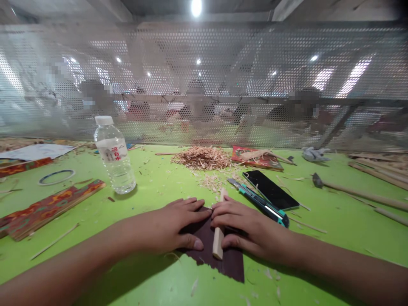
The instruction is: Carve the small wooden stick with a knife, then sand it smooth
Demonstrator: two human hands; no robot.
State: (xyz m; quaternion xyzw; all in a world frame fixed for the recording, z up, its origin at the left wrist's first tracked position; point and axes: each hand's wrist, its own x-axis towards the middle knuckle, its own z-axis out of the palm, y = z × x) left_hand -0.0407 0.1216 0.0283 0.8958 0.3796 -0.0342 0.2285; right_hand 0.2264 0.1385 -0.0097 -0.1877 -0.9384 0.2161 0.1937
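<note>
The left hand [188, 223] lies flat, fingers spread, on a dark brown, ragged-edged sheet [232, 268], apparently to stop it sliding on the bright green tabletop [153, 282]. The right hand [240, 225] grips a pale, squared wooden stick [218, 244] on that sheet, well apart from the tabletop's far edge, seemingly to steady it.
</note>
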